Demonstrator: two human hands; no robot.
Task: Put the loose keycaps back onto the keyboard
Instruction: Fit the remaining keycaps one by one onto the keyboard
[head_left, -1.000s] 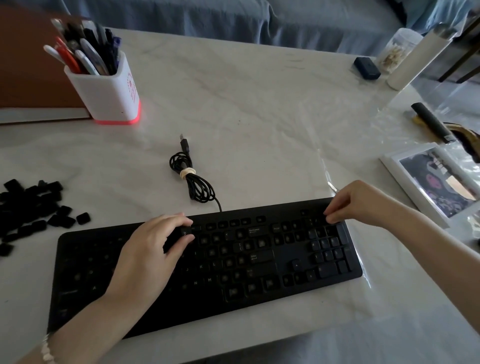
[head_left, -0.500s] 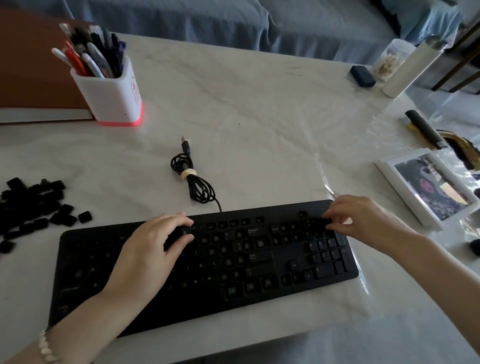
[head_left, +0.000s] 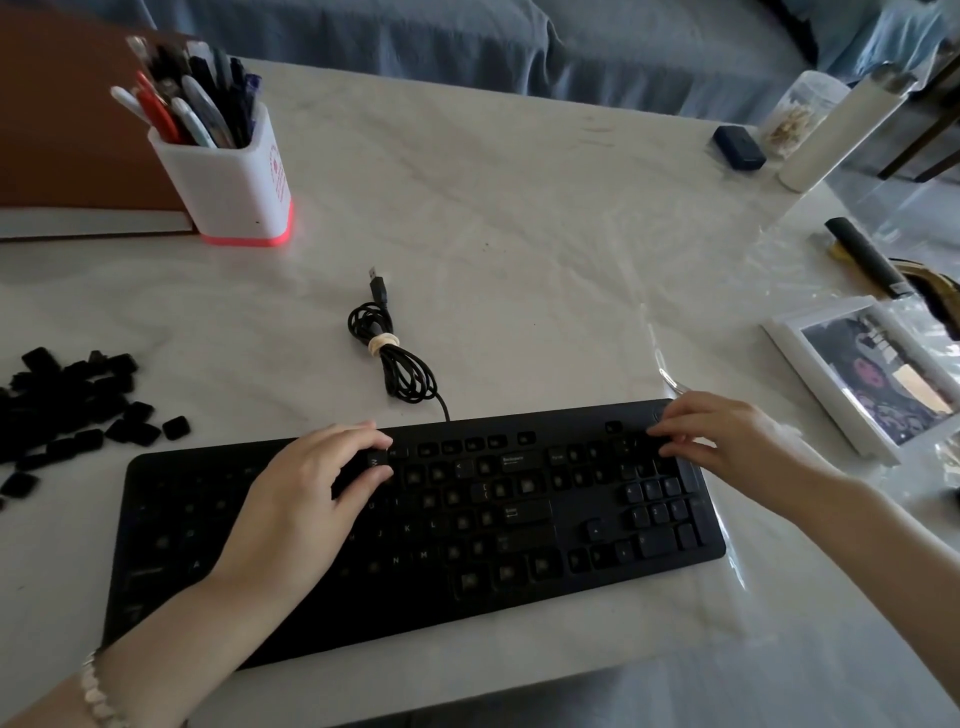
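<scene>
Left hand (head_left: 306, 499): lies over the middle of the keyboard, thumb and forefinger pinching one keycap (head_left: 378, 460) just above the upper key rows; the other fingers are curled beneath.
Right hand (head_left: 727, 441): fingers stretched nearly straight and a little spread, tips touching the far right corner of the keyboard above the number pad. Whether anything lies under them cannot be told.
Bracelet (head_left: 96, 691): pale beads, on the left wrist.
Keyboard (head_left: 171, 470): black, full-size, flat on the table near its front edge and set slightly askew. Many sockets in the middle and left are bare. The Backspace, Enter and most number-pad keys are seated.
Loose keycaps (head_left: 67, 405): black, heaped on the table well to the left of the keyboard, a few strays at the heap's near edge.
Cable (head_left: 389, 353): black, coiled and bound with a pale tie, running from the keyboard's back edge, plug end pointing away.
Pen holder (head_left: 234, 182): white, square, with a pink glowing base, full of pens, at far left.
Brown book (head_left: 62, 130): flat, behind the pen holder.
Photo frame (head_left: 872, 374): white, lying to the right of the keyboard.
Table (head_left: 519, 234): pale marble-patterned top.
</scene>
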